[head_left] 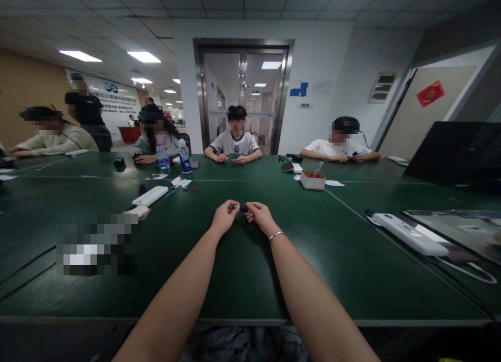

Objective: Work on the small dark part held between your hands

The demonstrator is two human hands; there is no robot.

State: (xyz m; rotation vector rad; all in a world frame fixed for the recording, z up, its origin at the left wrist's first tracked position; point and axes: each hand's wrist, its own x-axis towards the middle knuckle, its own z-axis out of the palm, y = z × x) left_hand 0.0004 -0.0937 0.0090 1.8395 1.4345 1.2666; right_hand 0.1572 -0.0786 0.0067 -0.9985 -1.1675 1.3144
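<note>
Just above the green table (250, 268), both my hands meet at a small black object with a silvery end (243, 208). My left hand (226, 217) pinches the silvery end between thumb and fingers. On the other side, my right hand (261, 215) grips the black end with its fingers curled. The object lies roughly level between the fingertips. It is too small for me to tell its exact kind, and the fingers cover part of it.
White power strips (151, 196) lie to the left and another power strip (409, 234) to the right, with cables. Farther back stand two bottles (185, 157), paper scraps (181, 182) and a small box (312, 179). Several people sit across the table. A dark monitor (457, 153) is at far right.
</note>
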